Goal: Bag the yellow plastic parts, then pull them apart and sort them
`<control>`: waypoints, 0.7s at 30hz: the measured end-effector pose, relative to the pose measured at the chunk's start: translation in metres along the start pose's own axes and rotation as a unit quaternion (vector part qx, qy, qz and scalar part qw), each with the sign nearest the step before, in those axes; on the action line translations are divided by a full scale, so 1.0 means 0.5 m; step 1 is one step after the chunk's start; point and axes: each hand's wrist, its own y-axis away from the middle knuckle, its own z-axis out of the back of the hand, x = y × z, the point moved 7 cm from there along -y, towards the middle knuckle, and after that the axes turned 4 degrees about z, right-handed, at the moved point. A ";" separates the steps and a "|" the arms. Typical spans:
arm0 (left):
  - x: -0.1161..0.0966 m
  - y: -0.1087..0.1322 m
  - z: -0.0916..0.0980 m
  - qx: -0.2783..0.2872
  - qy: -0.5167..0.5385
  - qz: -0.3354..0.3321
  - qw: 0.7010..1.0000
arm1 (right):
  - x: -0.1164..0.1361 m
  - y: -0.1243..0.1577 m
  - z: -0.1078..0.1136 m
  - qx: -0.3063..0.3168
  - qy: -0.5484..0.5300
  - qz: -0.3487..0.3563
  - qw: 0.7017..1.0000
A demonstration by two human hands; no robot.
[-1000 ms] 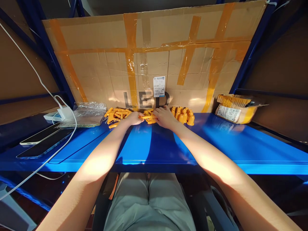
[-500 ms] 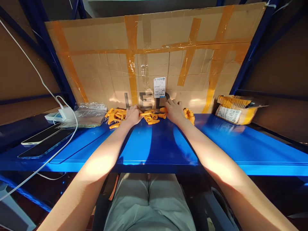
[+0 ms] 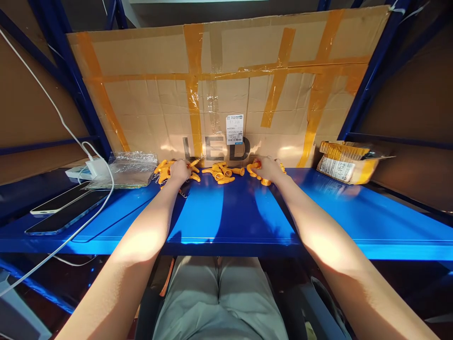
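My left hand [image 3: 180, 171] is curled at the left pile of orange plastic pieces [image 3: 163, 171], fingertips largely hidden behind the knuckles; what it holds, if anything, I cannot make out. Small dark springs or chain-like bits lie by that pile. In the middle, a small group of orange tapered pieces with round hollow ends [image 3: 222, 172] lies on the blue shelf, untouched by either hand. On the right, my right hand [image 3: 269, 169] has its fingers closed around an orange plastic piece [image 3: 253, 168], among more round orange pieces partly hidden beneath the palm.
A taped cardboard sheet [image 3: 141, 104] stands behind the blue shelf [image 3: 240, 217]. On the left are two phones [image 3: 67, 212], a white cable [image 3: 109, 189], a charger [image 3: 98, 167] and clear plastic wrap [image 3: 132, 170]. An open cardboard box [image 3: 339, 167] sits at the right.
My left hand has moved left from the middle group to the left pile. My right hand has shifted right, from beside the middle group to the right-hand pieces.
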 end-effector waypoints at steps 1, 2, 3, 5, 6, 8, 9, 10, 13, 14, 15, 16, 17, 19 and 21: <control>0.002 0.000 -0.001 0.008 0.002 0.005 1.000 | 0.001 0.000 -0.006 0.014 0.006 0.009 1.000; 0.004 0.000 -0.001 0.014 0.003 0.009 1.000 | 0.001 0.000 -0.012 0.029 0.012 0.015 0.999; 0.004 0.001 0.000 0.015 0.002 0.011 1.000 | 0.001 -0.001 -0.017 0.045 0.019 0.019 0.999; 0.005 0.003 0.003 0.008 -0.002 0.016 1.000 | 0.000 -0.001 -0.027 0.082 0.038 0.022 0.996; 0.005 0.004 0.005 0.005 -0.005 0.019 1.000 | 0.000 -0.001 -0.031 0.097 0.048 0.022 0.994; 0.005 0.005 0.007 -0.003 -0.008 0.024 1.000 | -0.001 0.000 -0.035 0.114 0.065 0.015 0.991; 0.006 0.005 0.008 -0.006 -0.009 0.027 1.000 | -0.002 0.001 -0.035 0.117 0.072 0.009 0.990; 0.006 0.005 0.009 -0.009 -0.008 0.030 0.999 | -0.003 0.001 -0.035 0.120 0.078 0.002 0.990; 0.009 0.004 0.009 -0.017 0.000 0.033 0.999 | -0.004 0.006 -0.036 0.137 0.092 -0.014 0.986; 0.010 0.004 0.009 -0.019 0.005 0.033 0.999 | -0.002 0.008 -0.036 0.145 0.096 -0.017 0.985; 0.010 0.004 0.009 -0.023 0.011 0.030 0.999 | -0.001 0.009 -0.035 0.150 0.099 -0.019 0.984; 0.010 0.004 0.011 -0.027 0.017 0.025 0.999 | 0.001 0.011 -0.033 0.153 0.103 -0.022 0.983; 0.009 0.005 0.012 -0.031 0.023 0.019 0.999 | 0.003 0.012 -0.031 0.154 0.108 -0.024 0.982; 0.007 0.007 0.013 -0.035 0.031 0.007 0.999 | 0.006 0.014 -0.026 0.154 0.118 -0.029 0.981; 0.006 0.008 0.011 -0.027 0.028 0.004 0.999 | 0.008 0.015 -0.023 0.153 0.126 -0.031 0.980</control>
